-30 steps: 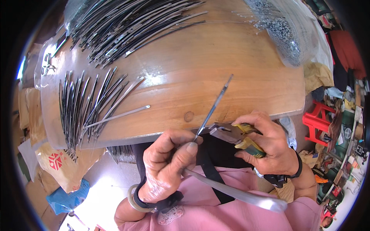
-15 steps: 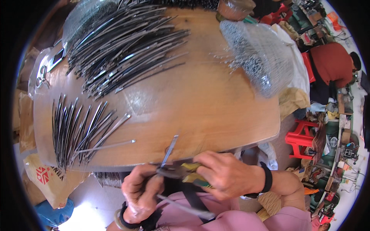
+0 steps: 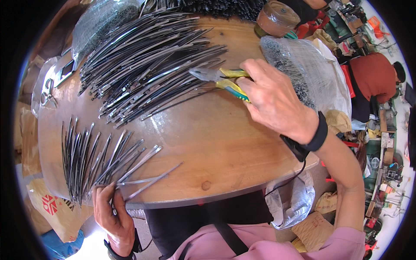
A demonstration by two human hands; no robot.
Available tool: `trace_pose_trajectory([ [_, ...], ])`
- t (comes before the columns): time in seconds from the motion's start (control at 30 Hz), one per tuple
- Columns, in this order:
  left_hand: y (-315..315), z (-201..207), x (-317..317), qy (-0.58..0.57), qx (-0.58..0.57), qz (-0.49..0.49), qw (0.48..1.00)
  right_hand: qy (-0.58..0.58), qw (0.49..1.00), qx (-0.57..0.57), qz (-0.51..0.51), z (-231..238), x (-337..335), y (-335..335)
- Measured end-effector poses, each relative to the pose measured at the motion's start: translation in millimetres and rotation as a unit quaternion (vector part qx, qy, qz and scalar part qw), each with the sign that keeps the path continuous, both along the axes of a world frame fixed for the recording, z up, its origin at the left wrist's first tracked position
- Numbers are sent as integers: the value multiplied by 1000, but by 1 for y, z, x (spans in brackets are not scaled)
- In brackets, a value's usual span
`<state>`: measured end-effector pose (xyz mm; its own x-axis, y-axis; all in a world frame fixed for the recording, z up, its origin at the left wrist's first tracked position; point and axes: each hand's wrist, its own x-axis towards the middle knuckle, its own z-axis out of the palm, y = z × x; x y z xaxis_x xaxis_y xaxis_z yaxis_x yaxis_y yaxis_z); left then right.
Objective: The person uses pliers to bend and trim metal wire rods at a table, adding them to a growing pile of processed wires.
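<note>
My right hand (image 3: 277, 102) holds pliers (image 3: 207, 74) with yellow and green handles, over the right edge of a large pile of long, thin dark strips (image 3: 147, 65). The plier jaws point left, and a fine wire (image 3: 203, 90) shows just below them. At the table's near left edge, my left hand (image 3: 113, 212) has its fingers closed around the end of a thin metal strip (image 3: 154, 181), which slants up to the right. Beside those fingers lies a smaller fanned pile of similar strips (image 3: 93, 151). My fingers partly hide the held end.
A plastic-wrapped bundle of thin wires (image 3: 299, 65) lies at the table's right, near a round brown container (image 3: 277, 18). Scissors (image 3: 48, 93) and a phone-like device (image 3: 66, 71) rest at the left. Another person (image 3: 372, 78) sits at the far right.
My hands have moved apart from the near edge. The right carried the pliers up and forward to the large pile; the left moved left with a strip to the smaller pile.
</note>
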<state>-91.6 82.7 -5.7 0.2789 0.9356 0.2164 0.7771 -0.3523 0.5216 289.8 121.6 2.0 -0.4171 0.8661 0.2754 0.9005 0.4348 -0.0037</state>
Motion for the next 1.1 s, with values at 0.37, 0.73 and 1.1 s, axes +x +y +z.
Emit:
trace_pose_trajectory([
  [0.37,-4,26,20,-152,-142,-21,978,9,999,42,13,-9,5,6],
  [0.73,-4,32,79,-185,-254,-149,938,8,997,62,45,-17,17,10],
  [1.1,23,5,151,-487,-560,-13,670,295,918,-253,-76,19,-40,-56],
])
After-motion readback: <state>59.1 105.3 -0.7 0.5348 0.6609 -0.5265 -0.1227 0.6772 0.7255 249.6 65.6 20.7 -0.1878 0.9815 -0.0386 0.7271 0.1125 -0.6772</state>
